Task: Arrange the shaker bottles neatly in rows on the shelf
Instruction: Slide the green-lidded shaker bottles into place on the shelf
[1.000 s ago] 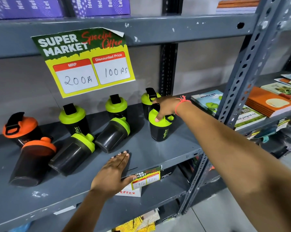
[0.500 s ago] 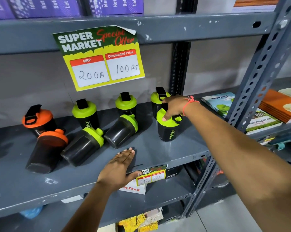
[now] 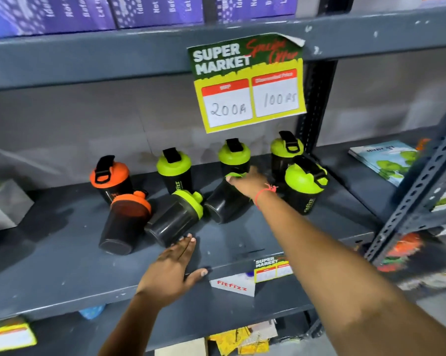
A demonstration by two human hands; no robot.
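Note:
Several black shaker bottles stand or lie on the grey shelf point(image 3: 62, 265). Upright at the back are an orange-lid bottle point(image 3: 109, 179) and three green-lid bottles point(image 3: 174, 170) point(image 3: 234, 155) point(image 3: 286, 150). Another green-lid bottle point(image 3: 305, 186) stands in front at the right. Lying on their sides are an orange-lid bottle point(image 3: 125, 222), a green-lid bottle point(image 3: 174, 218) and a third bottle point(image 3: 222, 204). My right hand point(image 3: 247, 183) is closed over that third bottle's green lid. My left hand point(image 3: 173, 268) lies flat and open on the shelf's front edge, fingertips near the middle lying bottle's base.
A yellow price sign point(image 3: 247, 83) hangs from the shelf above, where purple boxes point(image 3: 88, 11) stand. Books point(image 3: 386, 158) lie on the shelf to the right, behind a perforated steel post point(image 3: 422, 188). A white box point(image 3: 3, 206) sits at the far left.
My right hand let go of the upright green-lid bottle at the front right and moved left onto the lid of the lying bottle. The camera view shifted left. My left hand stayed put.

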